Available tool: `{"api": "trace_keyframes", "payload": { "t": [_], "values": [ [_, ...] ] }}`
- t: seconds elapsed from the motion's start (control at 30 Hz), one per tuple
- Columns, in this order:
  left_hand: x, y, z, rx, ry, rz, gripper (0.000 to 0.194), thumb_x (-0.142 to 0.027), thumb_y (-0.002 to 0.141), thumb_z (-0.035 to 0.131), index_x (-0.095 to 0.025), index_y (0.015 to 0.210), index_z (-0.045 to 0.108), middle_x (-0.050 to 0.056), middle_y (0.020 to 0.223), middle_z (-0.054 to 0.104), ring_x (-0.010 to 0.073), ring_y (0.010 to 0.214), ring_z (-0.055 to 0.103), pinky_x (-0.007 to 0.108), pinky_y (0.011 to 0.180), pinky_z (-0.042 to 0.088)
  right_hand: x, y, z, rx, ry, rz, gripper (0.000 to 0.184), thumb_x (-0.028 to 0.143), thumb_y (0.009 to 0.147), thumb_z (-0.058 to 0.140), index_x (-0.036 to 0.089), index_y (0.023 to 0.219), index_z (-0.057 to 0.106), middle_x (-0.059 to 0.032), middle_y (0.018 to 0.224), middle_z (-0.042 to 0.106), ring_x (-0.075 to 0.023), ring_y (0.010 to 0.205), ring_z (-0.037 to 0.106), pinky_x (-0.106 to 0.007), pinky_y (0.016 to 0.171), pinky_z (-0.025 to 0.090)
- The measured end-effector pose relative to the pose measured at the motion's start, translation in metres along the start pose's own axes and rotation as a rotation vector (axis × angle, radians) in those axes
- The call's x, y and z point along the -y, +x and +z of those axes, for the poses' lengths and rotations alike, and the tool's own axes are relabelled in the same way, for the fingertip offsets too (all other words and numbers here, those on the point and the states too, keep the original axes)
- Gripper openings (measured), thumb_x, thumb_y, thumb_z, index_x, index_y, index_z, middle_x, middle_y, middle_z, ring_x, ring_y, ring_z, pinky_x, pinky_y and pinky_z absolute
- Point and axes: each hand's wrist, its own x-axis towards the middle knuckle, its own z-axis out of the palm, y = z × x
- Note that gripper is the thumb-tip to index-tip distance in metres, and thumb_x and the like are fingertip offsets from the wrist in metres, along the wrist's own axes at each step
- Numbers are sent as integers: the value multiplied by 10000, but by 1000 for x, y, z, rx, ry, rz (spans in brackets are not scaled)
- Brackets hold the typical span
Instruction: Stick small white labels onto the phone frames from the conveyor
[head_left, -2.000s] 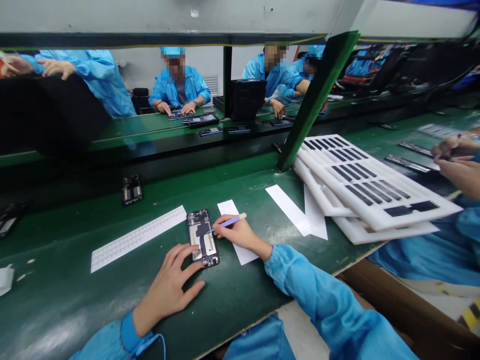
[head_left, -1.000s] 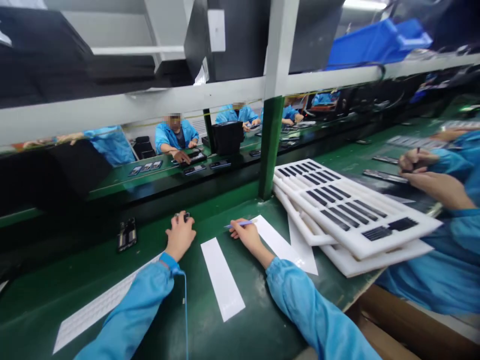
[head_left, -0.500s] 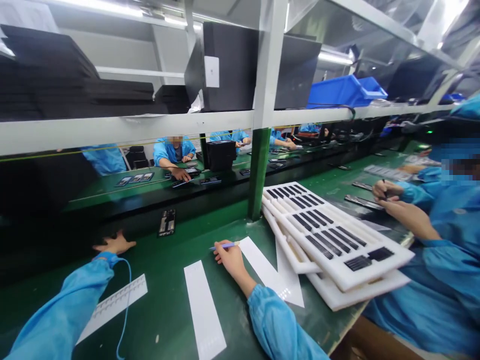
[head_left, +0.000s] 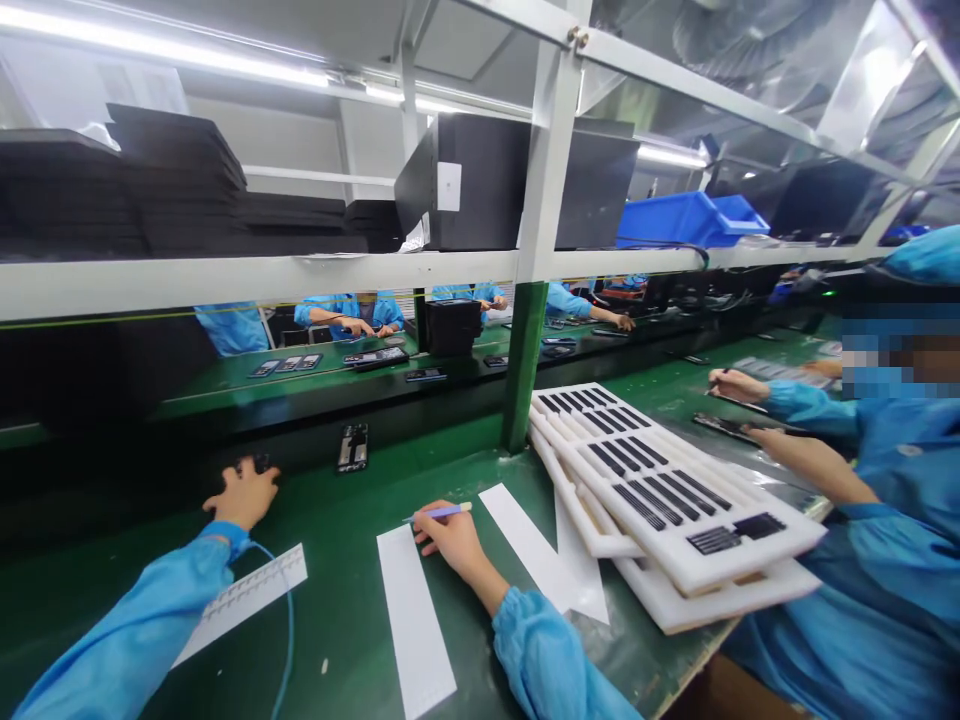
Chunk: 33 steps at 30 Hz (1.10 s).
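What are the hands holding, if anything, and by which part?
Right hand: the purple tool, near its thin tip. Left hand: over a dark object; hold unclear.

blue bin [head_left: 667, 220]: on shelf [head_left: 405, 270] | black box [head_left: 484, 190]: behind white post [head_left: 544, 190]

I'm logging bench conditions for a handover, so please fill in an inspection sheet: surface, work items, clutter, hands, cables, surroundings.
Surface: green bench, shiny in places.
Work items: phone-like unit near the back ledge; white strip in front.
Clutter: white trays, stacked askew; small pale scrap.
Left hand: over a dark item, mostly hidden; grip unclear.
Right hand: holds a purple pen-like tool, tip near the white strip.
Cables: blue cord trailing from the left cuff.
Surroundings: green post behind the trays; co-worker at right.
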Motion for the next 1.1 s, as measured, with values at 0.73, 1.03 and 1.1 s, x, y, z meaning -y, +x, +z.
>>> {"api": "trace_keyframes", "payload": {
  "t": [0.73, 1.03, 1.1],
  "values": [
    [-94, -180, 47, -119, -122, 764, 472, -435, 910, 515, -307, 1363, 550, 92, 1444, 478, 382, 1314, 412, 673, 1035, 301, -1, -9, 2, -55, -178, 26, 145, 274, 729, 626, 134, 761, 645, -35, 635, 672, -183, 568, 675, -228, 511, 560],
    [-98, -155, 79, -51, -246, 855, 561, -574, 938, 411, -333, 1444, 440, 13, 1518, 377, 369, 1433, 247, 677, 1136, 59, 0, -9, -4, 41, -156, 31, 146, 266, 723, 616, 142, 789, 658, -33, 691, 687, -175, 632, 689, -224, 581, 568],
    [-98, -156, 80, -56, -261, 859, 557, -569, 939, 416, -340, 1446, 434, 15, 1518, 380, 367, 1435, 245, 672, 1140, 61, 2, -10, -5, 57, -150, 42, 149, 277, 733, 626, 144, 793, 658, -33, 701, 687, -171, 642, 688, -221, 587, 566]
  ]
}}
